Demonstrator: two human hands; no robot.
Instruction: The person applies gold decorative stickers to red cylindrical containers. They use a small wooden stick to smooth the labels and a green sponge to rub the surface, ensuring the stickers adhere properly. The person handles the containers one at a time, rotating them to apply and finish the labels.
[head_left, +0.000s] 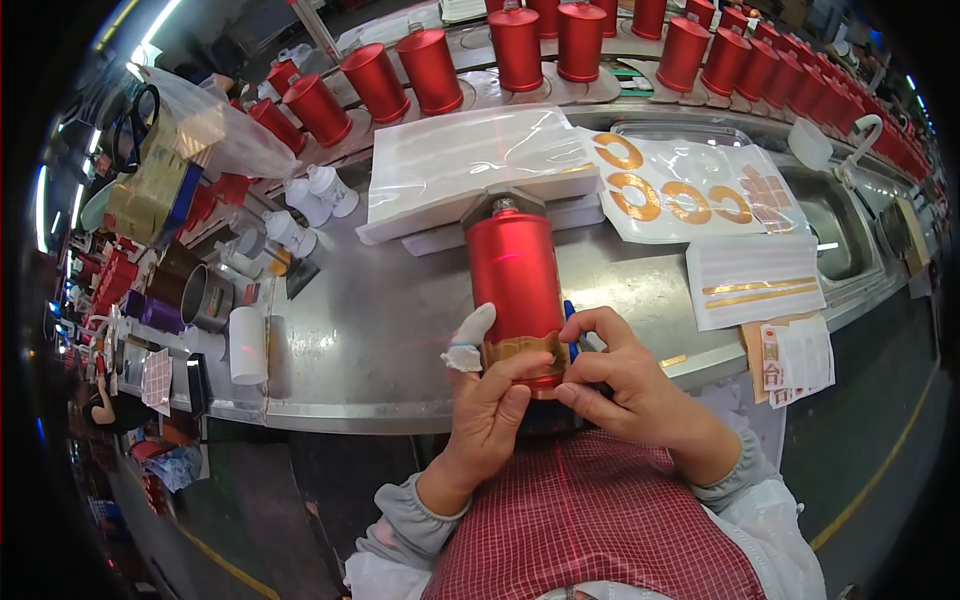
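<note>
A red metal can (516, 275) with a silver neck lies along my line of sight, held at its base by both hands. My left hand (492, 400) grips the lower left side, its index finger wrapped in white tape. My right hand (625, 375) holds the lower right side. Both thumbs press on a gold curved label strip (522, 349) around the can's base. A blue tool (569, 318) pokes out behind my right fingers. The can's neck rests near a white block (520, 195) on the steel bench (370, 330).
Sheets with gold ring stickers (675, 195) and gold strips (755, 285) lie to the right, beside a steel sink (835, 230). Many red cans (560, 40) line a conveyor at the back. White bottles (305, 200), cups (248, 345) and a gold box (150, 190) crowd the left.
</note>
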